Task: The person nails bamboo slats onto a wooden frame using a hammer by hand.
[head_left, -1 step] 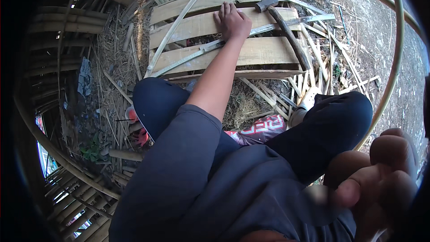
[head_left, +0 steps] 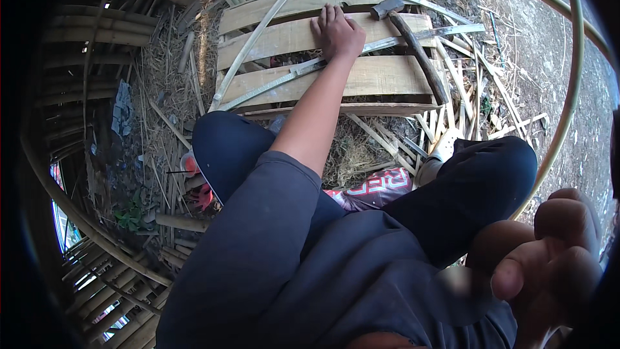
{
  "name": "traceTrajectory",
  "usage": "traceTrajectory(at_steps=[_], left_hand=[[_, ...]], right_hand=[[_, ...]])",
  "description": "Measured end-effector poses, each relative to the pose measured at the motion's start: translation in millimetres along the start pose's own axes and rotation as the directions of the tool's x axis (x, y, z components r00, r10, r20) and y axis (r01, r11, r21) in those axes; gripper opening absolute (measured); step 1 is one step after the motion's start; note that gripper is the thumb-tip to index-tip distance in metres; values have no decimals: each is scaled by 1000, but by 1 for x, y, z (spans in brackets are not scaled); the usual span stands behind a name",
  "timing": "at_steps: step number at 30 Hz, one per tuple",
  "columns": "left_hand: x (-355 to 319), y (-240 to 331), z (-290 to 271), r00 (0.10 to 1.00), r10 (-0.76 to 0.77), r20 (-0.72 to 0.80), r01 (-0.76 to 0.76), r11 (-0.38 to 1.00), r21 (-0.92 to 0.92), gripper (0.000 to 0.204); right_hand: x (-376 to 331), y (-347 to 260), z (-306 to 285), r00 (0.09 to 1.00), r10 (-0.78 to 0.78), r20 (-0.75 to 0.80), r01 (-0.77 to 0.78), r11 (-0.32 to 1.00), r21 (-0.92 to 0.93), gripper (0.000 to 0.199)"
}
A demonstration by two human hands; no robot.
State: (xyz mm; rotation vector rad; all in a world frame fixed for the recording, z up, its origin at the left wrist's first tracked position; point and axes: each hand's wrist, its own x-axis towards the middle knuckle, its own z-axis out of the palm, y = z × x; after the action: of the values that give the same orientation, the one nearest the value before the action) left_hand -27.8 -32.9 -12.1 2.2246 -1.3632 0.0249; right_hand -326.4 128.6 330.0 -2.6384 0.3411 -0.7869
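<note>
My left hand (head_left: 341, 33) lies on a low slatted wooden bench (head_left: 387, 74), its fingers resting slightly bent on a middle slat. A bent frame of split bamboo strips (head_left: 257, 42) lies across the bench, and one strip passes under my left wrist. To the right of that hand, a hammer (head_left: 416, 48) rests on the bench, its metal head at the far side and its dark wooden handle toward me. At the lower right, close to the camera, my right hand (head_left: 549, 255) is raised with curled fingers. Whether it holds anything is hidden.
Bamboo offcuts (head_left: 462, 94) litter the ground right of the bench. A long bamboo hoop (head_left: 571, 100) curves along the right. Bamboo slat walls (head_left: 97, 32) stand at the left. A printed dark cloth (head_left: 381, 187) lies between my legs, and a red object (head_left: 203, 199) beside my left knee.
</note>
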Motion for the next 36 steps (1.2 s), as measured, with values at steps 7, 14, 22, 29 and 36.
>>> traceTrajectory(at_steps=[7, 14, 22, 29, 36], left_hand=[[0, -5, -2, 998, 0, -65, 2, 999, 32, 51], [-7, 9, -26, 826, 563, -29, -552, 798, -240, 49], [-12, 6, -39, 599, 776, 199, -724, 631, -280, 36], [1, 2, -31, 574, 755, 319, -583, 649, -489, 34], [4, 4, -28, 602, 699, 386, -436, 693, -574, 35]], right_hand=[[6, 17, 6, 975, -133, -175, 120, 989, -85, 17], [-5, 141, 85, 676, 663, 322, -585, 748, -313, 25], [-5, 182, 135, 458, 703, 545, -648, 683, -337, 40], [-5, 187, 143, 397, 681, 615, -589, 703, -399, 28], [-2, 192, 143, 415, 667, 620, -615, 707, -349, 30]])
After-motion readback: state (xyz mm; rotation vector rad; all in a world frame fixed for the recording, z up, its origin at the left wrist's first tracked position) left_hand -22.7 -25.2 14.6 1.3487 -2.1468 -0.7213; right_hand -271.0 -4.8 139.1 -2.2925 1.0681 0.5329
